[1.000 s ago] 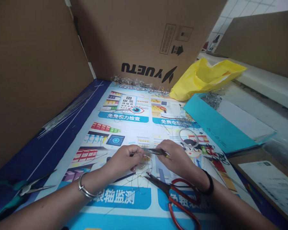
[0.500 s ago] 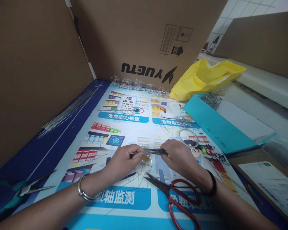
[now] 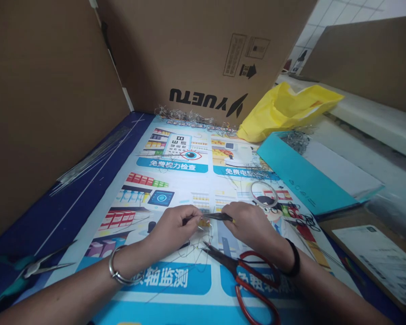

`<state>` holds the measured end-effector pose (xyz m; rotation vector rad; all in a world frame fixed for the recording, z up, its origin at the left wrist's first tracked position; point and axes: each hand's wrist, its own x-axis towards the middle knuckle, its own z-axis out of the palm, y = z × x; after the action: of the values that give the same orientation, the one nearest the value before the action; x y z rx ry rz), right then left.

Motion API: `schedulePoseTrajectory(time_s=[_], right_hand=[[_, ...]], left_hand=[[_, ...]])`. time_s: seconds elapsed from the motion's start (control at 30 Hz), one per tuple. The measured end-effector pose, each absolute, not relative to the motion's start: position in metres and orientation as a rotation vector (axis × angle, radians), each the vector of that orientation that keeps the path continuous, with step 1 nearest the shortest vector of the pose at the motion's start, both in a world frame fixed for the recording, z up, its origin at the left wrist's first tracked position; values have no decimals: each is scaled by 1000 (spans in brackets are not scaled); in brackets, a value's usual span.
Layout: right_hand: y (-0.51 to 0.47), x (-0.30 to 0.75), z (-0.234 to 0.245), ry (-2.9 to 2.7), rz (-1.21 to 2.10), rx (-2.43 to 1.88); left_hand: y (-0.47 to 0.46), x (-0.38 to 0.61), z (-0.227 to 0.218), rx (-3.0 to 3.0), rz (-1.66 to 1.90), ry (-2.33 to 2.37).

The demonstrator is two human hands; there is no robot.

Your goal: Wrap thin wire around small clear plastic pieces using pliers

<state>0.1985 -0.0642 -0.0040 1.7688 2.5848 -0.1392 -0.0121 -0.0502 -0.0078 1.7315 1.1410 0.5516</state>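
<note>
My left hand (image 3: 176, 225) is closed in a pinch on a thin wire piece (image 3: 209, 231), whose loose strands hang below the fingertips. From the right, my right hand (image 3: 252, 223) grips a pair of dark-jawed pliers (image 3: 218, 216). Their tips meet the wire at my left fingertips; whether the jaws clamp it is too small to tell. Most of the handles are hidden in my palm, with a bit of yellow showing. Just below my hands lie red-handled scissors (image 3: 238, 265), their points toward the wire strands.
Teal-handled pliers (image 3: 30, 268) lie open at left, near straight wires (image 3: 88, 160). A wire coil (image 3: 264, 194) and black loops (image 3: 304, 219) lie at right. Beyond are a teal box (image 3: 304, 180), a yellow bag (image 3: 287, 110) and tangled wire pieces (image 3: 186, 115) along a cardboard wall (image 3: 196, 54).
The pliers in my right hand have turned slightly, and their jaws look narrower. My left hand keeps its pinch on the wire piece. The whole view has shifted a little.
</note>
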Motion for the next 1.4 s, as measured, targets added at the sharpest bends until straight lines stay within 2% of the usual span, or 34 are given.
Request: schedulePoseTrajectory(time_s=[0.3,1.4], right_hand=[[-65,197,-7,2564,-186,1785],[-67,187,-5,2515,-200,1828]], left_hand=[[-50,-14,-3,1303,524,1007],[-48,-13,-11,1218,452,953]])
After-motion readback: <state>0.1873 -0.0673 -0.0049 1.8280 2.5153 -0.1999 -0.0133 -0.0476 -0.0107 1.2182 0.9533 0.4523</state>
